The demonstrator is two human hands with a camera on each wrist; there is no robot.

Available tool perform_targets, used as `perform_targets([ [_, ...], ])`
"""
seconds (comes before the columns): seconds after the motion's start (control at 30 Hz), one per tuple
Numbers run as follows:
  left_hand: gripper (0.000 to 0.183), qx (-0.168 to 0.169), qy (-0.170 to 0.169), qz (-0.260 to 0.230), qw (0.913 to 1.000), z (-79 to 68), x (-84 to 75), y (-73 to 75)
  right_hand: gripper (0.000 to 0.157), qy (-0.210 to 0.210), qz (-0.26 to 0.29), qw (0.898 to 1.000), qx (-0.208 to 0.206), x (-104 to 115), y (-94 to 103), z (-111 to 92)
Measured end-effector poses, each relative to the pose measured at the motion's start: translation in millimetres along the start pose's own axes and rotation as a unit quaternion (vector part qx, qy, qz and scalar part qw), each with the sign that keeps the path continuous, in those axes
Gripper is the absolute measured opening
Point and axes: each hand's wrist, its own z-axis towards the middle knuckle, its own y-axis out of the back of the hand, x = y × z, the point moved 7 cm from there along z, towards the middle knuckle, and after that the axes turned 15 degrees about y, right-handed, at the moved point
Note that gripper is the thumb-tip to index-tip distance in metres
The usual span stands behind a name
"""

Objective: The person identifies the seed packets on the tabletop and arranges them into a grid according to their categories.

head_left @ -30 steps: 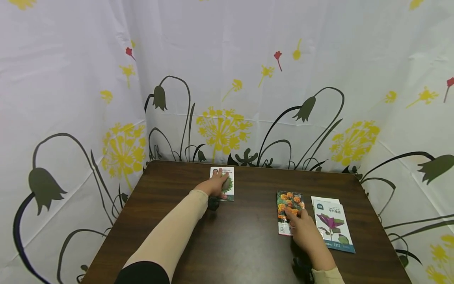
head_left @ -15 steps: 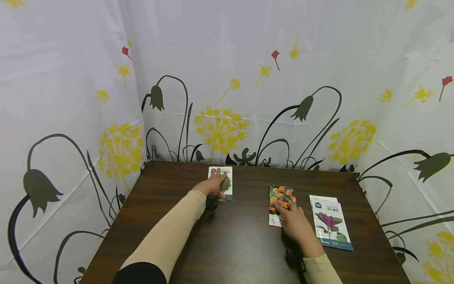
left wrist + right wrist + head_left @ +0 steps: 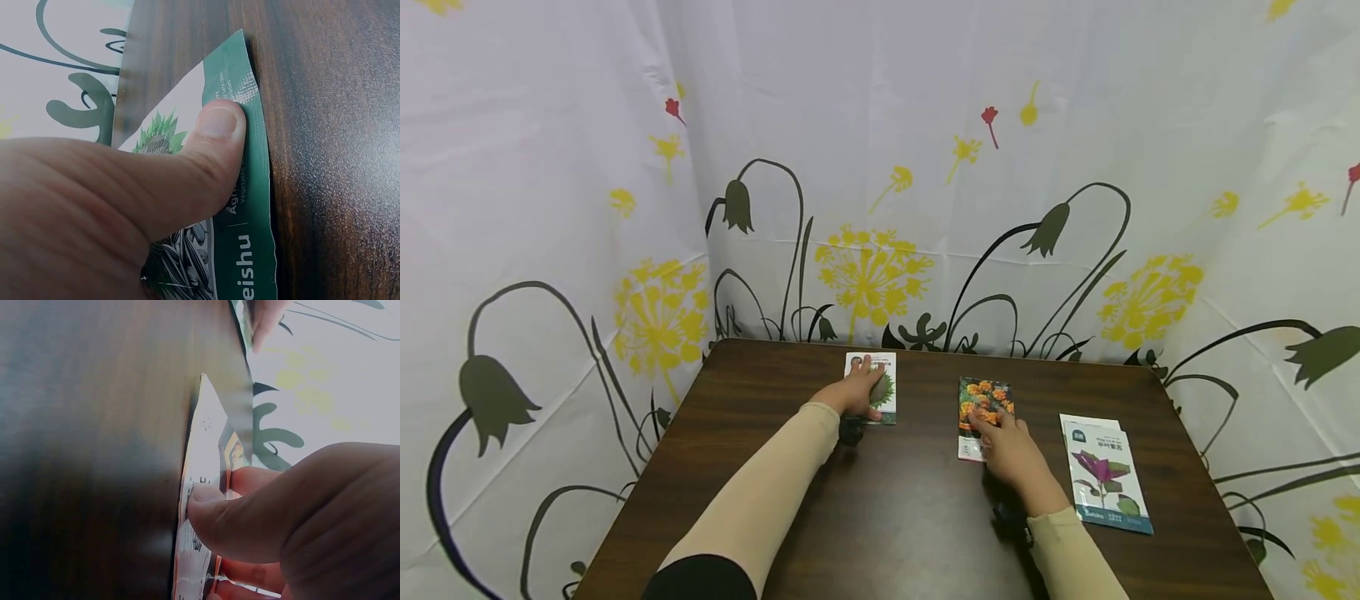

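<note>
My left hand (image 3: pixel 852 395) rests on a white and green seed packet (image 3: pixel 888 412) near the far edge of the table. In the left wrist view its straight thumb (image 3: pixel 215 140) presses the packet's green band, beside a printed sunflower head and striped seeds. Over a seed packet with orange flowers (image 3: pixel 987 392), my right hand (image 3: pixel 1017 457) lies with its fingers spread on the print. The right wrist view has the thumb (image 3: pixel 209 512) on this packet's pale lower part and the other fingers on its far side. Both packets lie flat.
To the right, a seed packet with a purple flower (image 3: pixel 1103 479) overlaps another white packet (image 3: pixel 1090 422). The dark wooden table (image 3: pixel 880 517) ends at the back against a white curtain (image 3: pixel 880 125) with printed flowers.
My right hand has slid the orange-flower packet leftward and away from me, farther from the purple-flower packet. The left hand and its packet have stayed in place.
</note>
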Motion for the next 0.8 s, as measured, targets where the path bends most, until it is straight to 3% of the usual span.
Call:
perform_targets([
  [0.53,0.111,0.002,0.005,-0.014,0.9999,-1.2,1.6,4.2,0.052,0.018,0.005,1.0,0.014,11,-5.5,52],
  [0.8,0.111,0.003,0.001,-0.017,0.9999,-2.9,-1.0,2.8,0.059,0.018,0.023,0.999,0.031,15,-7.3,67],
])
